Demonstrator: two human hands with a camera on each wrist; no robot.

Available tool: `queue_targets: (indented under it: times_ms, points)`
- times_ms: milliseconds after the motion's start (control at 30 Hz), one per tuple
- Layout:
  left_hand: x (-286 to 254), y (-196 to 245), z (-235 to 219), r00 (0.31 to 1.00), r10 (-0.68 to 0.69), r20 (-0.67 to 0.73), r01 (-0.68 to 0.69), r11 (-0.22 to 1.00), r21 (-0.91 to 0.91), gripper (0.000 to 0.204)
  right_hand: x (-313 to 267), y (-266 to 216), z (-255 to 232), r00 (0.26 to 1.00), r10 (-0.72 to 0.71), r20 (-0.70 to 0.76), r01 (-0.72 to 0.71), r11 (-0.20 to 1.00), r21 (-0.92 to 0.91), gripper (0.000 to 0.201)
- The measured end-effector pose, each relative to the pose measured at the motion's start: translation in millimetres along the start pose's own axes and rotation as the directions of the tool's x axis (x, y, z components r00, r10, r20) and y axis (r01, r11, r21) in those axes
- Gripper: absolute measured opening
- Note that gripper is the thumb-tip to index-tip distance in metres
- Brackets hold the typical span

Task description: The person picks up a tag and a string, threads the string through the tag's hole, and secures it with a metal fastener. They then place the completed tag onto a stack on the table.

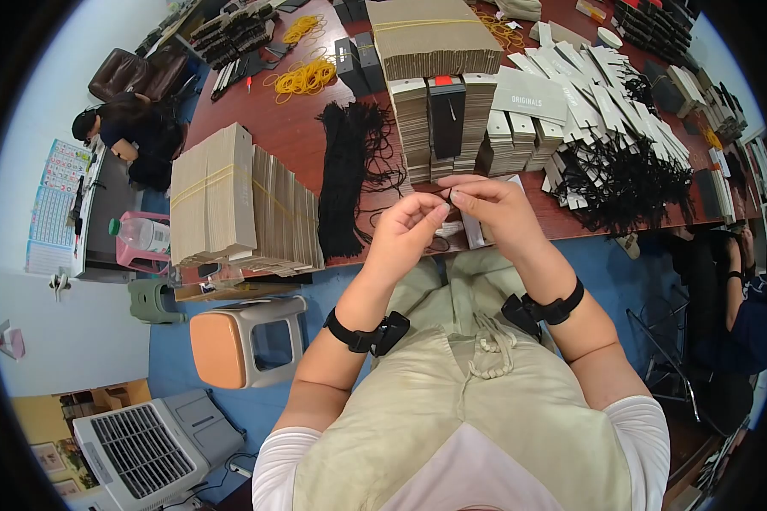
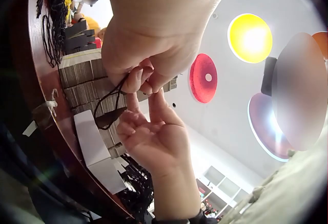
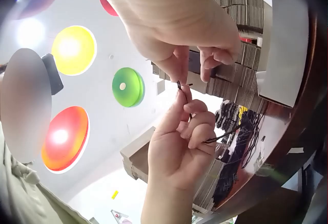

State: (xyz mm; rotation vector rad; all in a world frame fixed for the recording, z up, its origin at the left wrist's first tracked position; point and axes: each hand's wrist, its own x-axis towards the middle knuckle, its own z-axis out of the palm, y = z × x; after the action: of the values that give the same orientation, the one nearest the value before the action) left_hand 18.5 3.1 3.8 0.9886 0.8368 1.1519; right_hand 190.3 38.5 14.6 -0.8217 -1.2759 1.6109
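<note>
Our left hand (image 1: 405,237) pinches a black cord (image 3: 221,137), other fingers curled, apparently to control its trailing loop. Our right hand (image 1: 510,220) pinches the tips, likely to steady them. We hold it near the surface's (image 1: 294,134) edge, before card stacks (image 1: 412,128).
</note>
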Motion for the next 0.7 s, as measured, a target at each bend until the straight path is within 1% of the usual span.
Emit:
queue_targets:
  times_ms: [67, 167, 267, 367, 400, 467, 500, 533, 567, 600, 633, 667, 700]
  points:
    - [-1.6, 4.4, 4.2, 1.0, 0.007, -0.003, -0.007, 1.0, 0.026, 0.008, 1.2, -1.1, -1.4, 0.999, 0.039, 0.034, -0.04, 0.999, 0.033, 0.019]
    - [-5.1, 9.7, 2.9, 0.997, -0.015, 0.079, 0.012, 0.999, 0.042, 0.007, 2.9, -2.6, -2.0, 0.992, 0.032, 0.126, -0.041, 0.997, 0.067, 0.014]
    - [-5.4, 11.3, -0.8, 0.986, -0.096, 0.134, 0.091, 0.995, 0.044, 0.006, 5.0, 4.5, -3.7, 0.982, -0.071, 0.175, 0.057, 0.995, 0.084, 0.007]
    - [-5.3, 12.0, -6.0, 0.978, -0.146, 0.149, 0.145, 0.989, 0.014, 0.005, 7.1, 14.9, -0.5, 0.949, -0.215, 0.23, 0.159, 0.958, 0.238, 0.005]
    - [-5.6, 13.7, -4.1, 0.981, -0.123, 0.149, 0.121, 0.992, 0.025, 0.006, 6.1, 15.6, -0.1, 0.957, -0.147, 0.251, 0.051, 0.934, 0.353, 0.006]
    - [-6.7, 19.1, 2.3, 0.986, -0.077, 0.149, 0.071, 0.996, 0.047, 0.008, 2.6, 16.5, 0.2, 0.948, -0.02, 0.317, -0.168, 0.817, 0.552, 0.008]
    - [-7.0, 21.4, -0.2, 0.987, -0.038, 0.155, 0.004, 0.977, 0.215, 0.008, 2.8, 15.1, -1.8, 0.941, 0.07, 0.331, -0.248, 0.808, 0.534, 0.008]
    - [-7.4, 25.7, -6.4, 0.986, -0.002, 0.167, -0.062, 0.924, 0.377, 0.008, 2.9, 12.5, -5.4, 0.926, 0.16, 0.343, -0.328, 0.792, 0.515, 0.008]
    - [-7.2, 30.7, -13.1, 0.982, 0.031, 0.186, -0.127, 0.841, 0.526, 0.008, 2.8, 10.4, -8.3, 0.903, 0.248, 0.351, -0.404, 0.769, 0.495, 0.009]
    - [-6.2, 39.0, -19.9, 0.97, 0.1, 0.22, -0.219, 0.748, 0.626, 0.007, 2.3, 9.5, -10.0, 0.902, 0.295, 0.316, -0.414, 0.801, 0.432, 0.009]
    - [-5.0, 48.5, -24.4, 0.951, 0.162, 0.262, -0.304, 0.635, 0.71, 0.007, 1.9, 8.8, -11.4, 0.899, 0.34, 0.276, -0.426, 0.827, 0.366, 0.009]
    - [-4.7, 56.4, -23.9, 0.948, 0.166, 0.27, -0.313, 0.624, 0.716, 0.007, 1.5, 8.1, -11.7, 0.894, 0.382, 0.233, -0.439, 0.847, 0.298, 0.009]
    - [-3.4, 58.7, -21.3, 0.929, 0.217, 0.299, -0.369, 0.605, 0.706, 0.007, 0.5, 6.0, -8.9, 0.901, 0.371, 0.225, -0.42, 0.876, 0.235, 0.008]
